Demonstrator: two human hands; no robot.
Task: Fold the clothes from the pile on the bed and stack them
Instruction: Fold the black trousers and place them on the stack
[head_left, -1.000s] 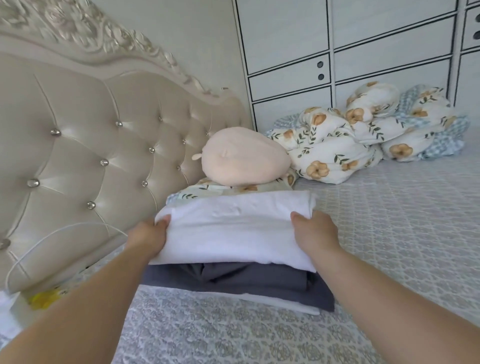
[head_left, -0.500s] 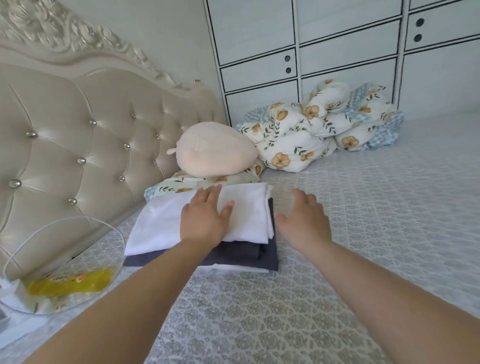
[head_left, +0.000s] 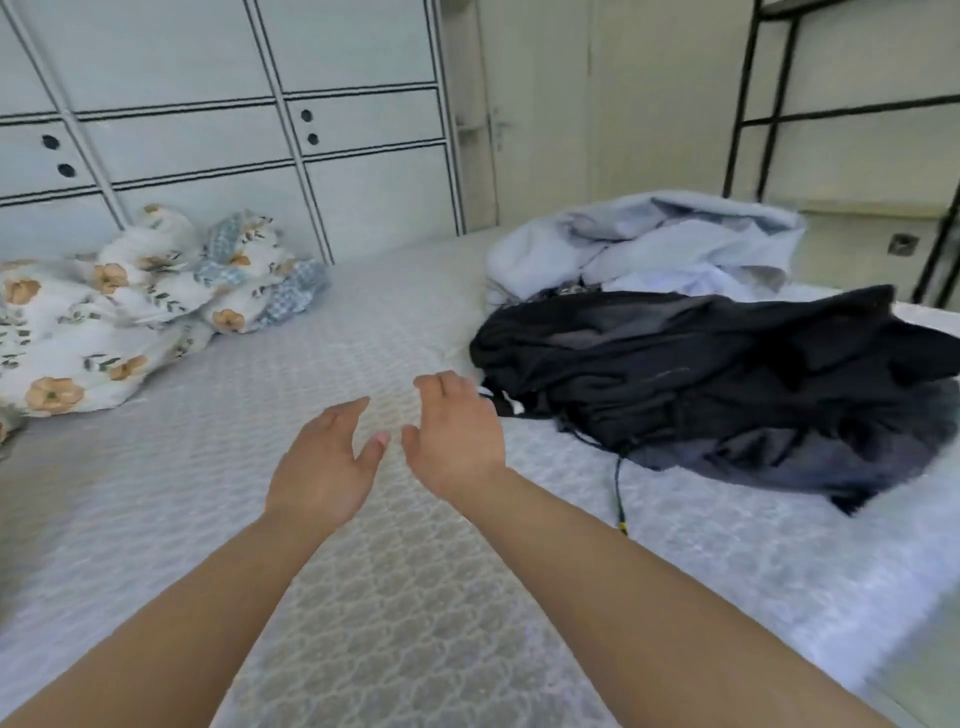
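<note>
— Both hands empty here: our left hand (head_left: 322, 462) and right hand (head_left: 454, 431) hover loose-fingered over the bed (head_left: 395, 597).

— Yep, and the pile sits far right: black clothes (head_left: 727, 374), pale blue ones (head_left: 649, 244) behind.

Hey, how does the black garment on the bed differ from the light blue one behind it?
The black garment is dark and lies nearer the hands; the light blue garment is pale and sits farther back, toward the wall. The black one sprawls wide and low, while the light blue one is bunched into a higher heap. A thin cord trails from the black one only. Both are crumpled, unfolded, and touched by neither hand.
</note>
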